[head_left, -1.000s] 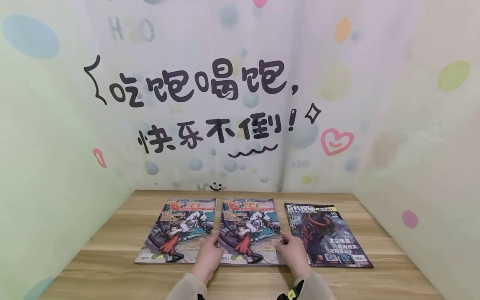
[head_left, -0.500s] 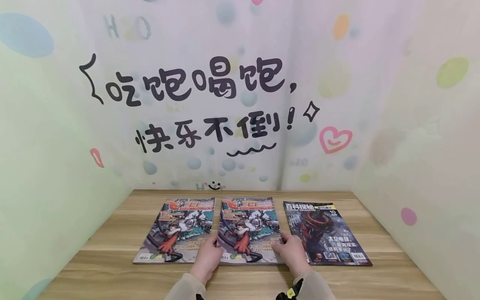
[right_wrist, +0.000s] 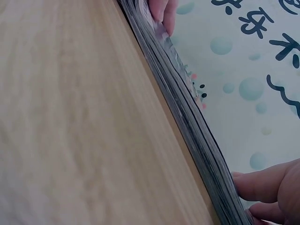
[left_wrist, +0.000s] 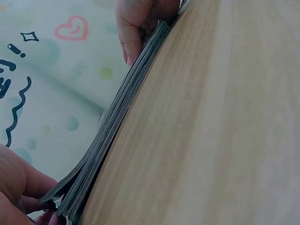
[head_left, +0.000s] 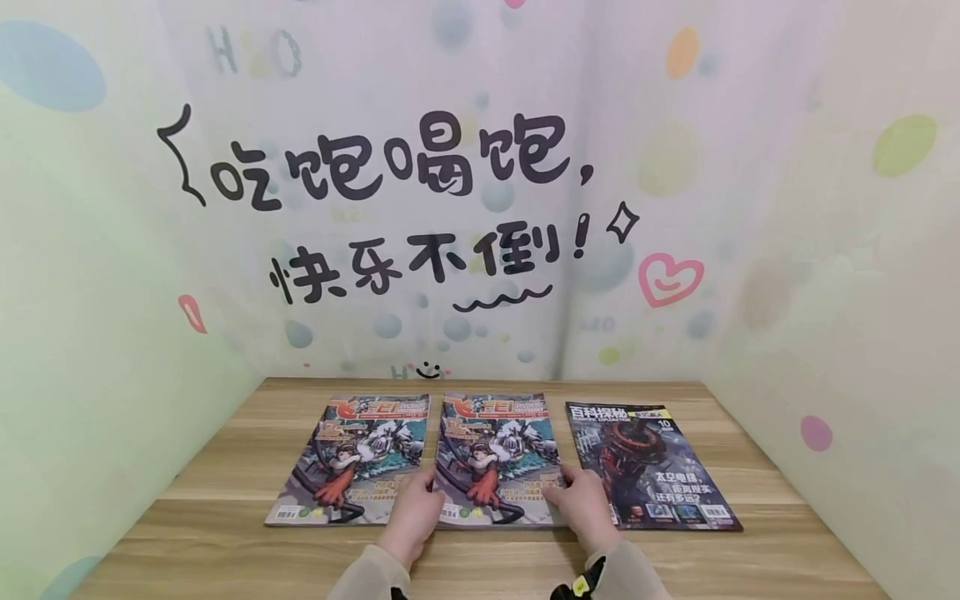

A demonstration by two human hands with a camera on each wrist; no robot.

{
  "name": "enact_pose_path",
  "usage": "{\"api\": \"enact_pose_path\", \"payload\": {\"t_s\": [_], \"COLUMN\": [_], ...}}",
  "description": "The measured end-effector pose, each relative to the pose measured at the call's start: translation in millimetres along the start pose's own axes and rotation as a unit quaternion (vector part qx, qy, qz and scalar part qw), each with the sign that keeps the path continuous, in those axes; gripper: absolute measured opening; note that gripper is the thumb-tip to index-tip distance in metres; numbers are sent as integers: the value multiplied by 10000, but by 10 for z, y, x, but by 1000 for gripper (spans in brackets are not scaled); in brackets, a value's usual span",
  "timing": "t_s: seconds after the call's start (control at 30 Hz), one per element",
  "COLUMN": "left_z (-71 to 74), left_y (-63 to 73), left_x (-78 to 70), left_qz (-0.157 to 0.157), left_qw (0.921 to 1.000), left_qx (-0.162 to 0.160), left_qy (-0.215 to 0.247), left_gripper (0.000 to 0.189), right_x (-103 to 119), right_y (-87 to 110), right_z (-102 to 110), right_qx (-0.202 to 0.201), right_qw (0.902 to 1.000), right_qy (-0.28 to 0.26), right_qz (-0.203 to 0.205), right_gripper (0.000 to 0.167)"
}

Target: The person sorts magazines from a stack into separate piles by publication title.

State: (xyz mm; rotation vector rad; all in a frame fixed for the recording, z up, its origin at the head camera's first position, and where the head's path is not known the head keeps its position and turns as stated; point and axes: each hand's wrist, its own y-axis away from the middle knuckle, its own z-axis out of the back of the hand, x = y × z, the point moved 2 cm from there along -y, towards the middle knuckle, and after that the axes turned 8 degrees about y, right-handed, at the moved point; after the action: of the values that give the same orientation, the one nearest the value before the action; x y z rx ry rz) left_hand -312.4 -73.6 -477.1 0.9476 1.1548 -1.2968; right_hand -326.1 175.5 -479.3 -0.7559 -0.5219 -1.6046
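Three magazines lie side by side on the table. Between my hands is the middle magazine [head_left: 498, 450], its cover showing a figure in red. My left hand [head_left: 412, 512] pinches its left edge near the lower corner; in the left wrist view, that hand [left_wrist: 16, 187] has thumb and fingers at the page corner, where the pages fan apart slightly. At the opposite edge, my right hand [head_left: 587, 507] grips with the thumb over the cover. The right wrist view shows the right hand's fingers [right_wrist: 262, 185] against the page stack [right_wrist: 187, 117].
A matching magazine [head_left: 356, 458] lies just left of the middle one. To the right is a dark magazine [head_left: 648, 467], its lower left edge partly behind my right hand. The wooden table [head_left: 217, 467] ends at a printed back wall [head_left: 420, 333] and pale side walls.
The view has shifted slightly, moving everything a little left and up in the picture. Both hands keep their hold on the middle magazine, which stays in place.
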Motion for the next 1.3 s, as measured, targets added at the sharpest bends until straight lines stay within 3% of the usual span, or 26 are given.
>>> {"api": "enact_pose_path", "payload": {"t_s": [0.37, 0.43, 0.5, 0.73, 1.0, 1.3], "left_z": [21, 24, 15, -30, -13, -4], "left_y": [-4, -6, -8, -22, -22, -15], "left_x": [-34, -40, -40, 0, 23, 32], "left_qz": [-34, 27, 195, 969, 1135, 1253], "left_qw": [9999, 9998, 9983, 9775, 9574, 9445], "left_qx": [83, 135, 303, 722, 744, 730], "left_qy": [126, 134, 452, 1726, 2550, 2947], "left_gripper": [49, 50, 53, 64, 64, 64], "right_x": [-17, -15, -14, -27, -41, -33], "right_y": [-22, -24, -27, -33, -35, -31], "right_z": [-13, -15, -15, -22, -31, -26], "right_qx": [59, 76, 89, 54, 33, -30], "right_qw": [9999, 9999, 9999, 9999, 9990, 9966], "right_qy": [-31, -35, -31, -131, -397, -705], "right_qz": [-83, -98, -99, -93, -190, -427], "right_gripper": [56, 57, 57, 57, 55, 58]}}
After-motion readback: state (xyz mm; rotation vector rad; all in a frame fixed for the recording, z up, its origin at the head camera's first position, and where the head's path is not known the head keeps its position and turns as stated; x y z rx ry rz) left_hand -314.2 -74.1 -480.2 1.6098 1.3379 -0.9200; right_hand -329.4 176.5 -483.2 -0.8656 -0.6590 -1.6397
